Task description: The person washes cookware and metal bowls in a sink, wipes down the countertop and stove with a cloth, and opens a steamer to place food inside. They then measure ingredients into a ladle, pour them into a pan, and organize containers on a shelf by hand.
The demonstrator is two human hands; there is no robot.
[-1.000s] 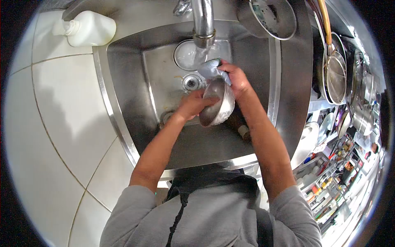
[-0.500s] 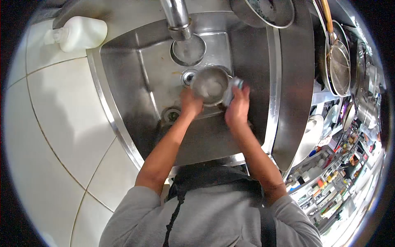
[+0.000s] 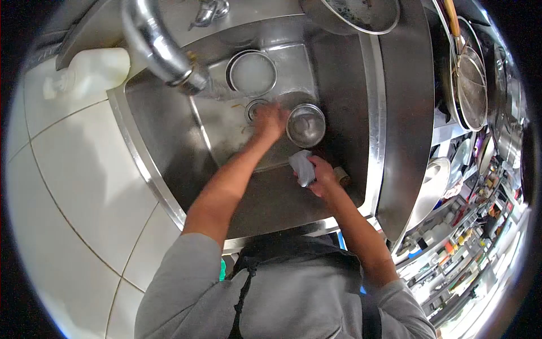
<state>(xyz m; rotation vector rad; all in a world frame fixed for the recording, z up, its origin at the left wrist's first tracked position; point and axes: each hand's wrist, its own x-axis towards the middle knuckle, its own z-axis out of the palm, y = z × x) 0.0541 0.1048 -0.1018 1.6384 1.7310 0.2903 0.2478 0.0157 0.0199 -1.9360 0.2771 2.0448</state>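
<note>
A round metal bowl (image 3: pixel 306 125) sits in the sink, its shiny inside facing up. My left hand (image 3: pixel 270 121) is at the bowl's left side, near the drain; motion smears its fingers, and whether they touch the rim I cannot tell. Below the bowl, my right hand (image 3: pixel 322 174) is closed around a whitish scrubbing pad (image 3: pixel 303 168), apart from the bowl. Farther back stands a round metal pan (image 3: pixel 253 73) with cloudy water in it. Water runs from the faucet (image 3: pixel 192 78) just left of that pan.
The steel sink (image 3: pixel 169 113) surrounds both hands. A white bottle (image 3: pixel 99 70) stands on the tiled counter at left. Another pan (image 3: pixel 367 14) rests at the back right edge. Strainers (image 3: pixel 470 87) hang at the right. A small brownish object (image 3: pixel 341 176) lies by my right wrist.
The faucet spout appears swung left, off the rear pan. The bowl, earlier between both hands, now sits right of my left hand. My right hand has drawn down from it with the pad.
</note>
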